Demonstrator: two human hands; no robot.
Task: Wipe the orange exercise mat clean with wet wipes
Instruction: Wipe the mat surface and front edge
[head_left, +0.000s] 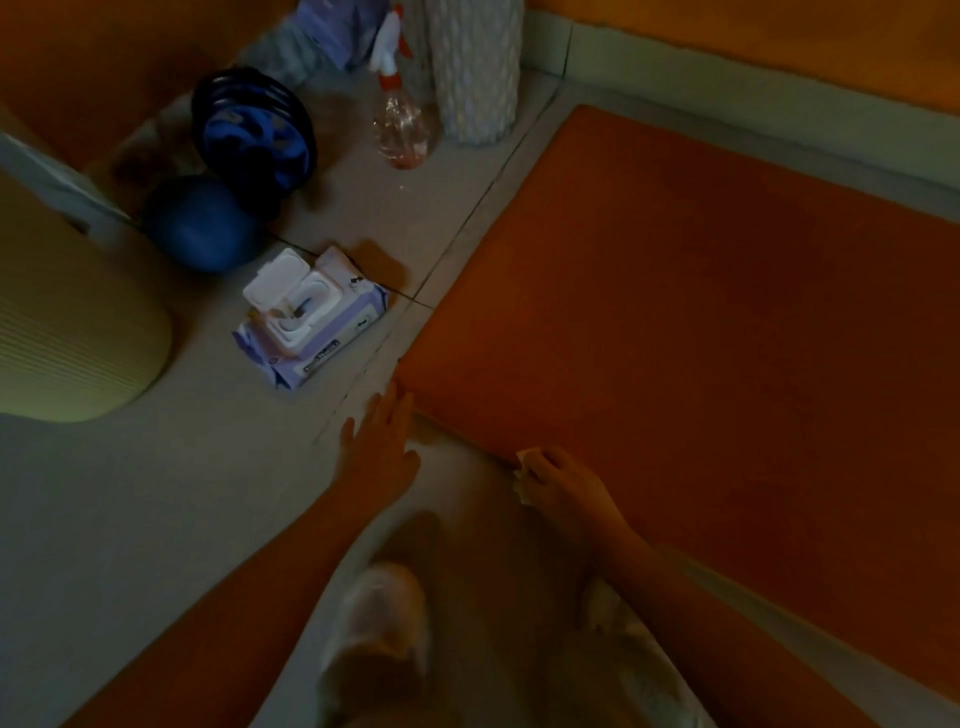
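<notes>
- My right hand (563, 486) is curled round a small, crumpled, pale wet wipe (524, 474), at the near edge of the flat orange foam exercise mat (701, 312), not far from its near-left corner
- My left hand (382, 441) lies flat with straight fingers on the pale tiled floor (130, 493), fingertips just beside that same corner, and it holds nothing
- The mat lies flat on the floor, its far edge near the pale skirting (727, 88)
- I judge the mat soft, light and bendy, likely to creep or lift under a hard rub, so I'd press it down at the corner rather than grip it
- The wipe looks limp, so a bunched hold suits it
- Off the mat's left edge lies the lilac soft pack of wet wipes (311, 317) with its white lid open, and beyond it stand a clear spray bottle (400, 124) and a dark blue ball (200, 223)
- The room is dim, so I cannot tell which parts of the mat are dirty
</notes>
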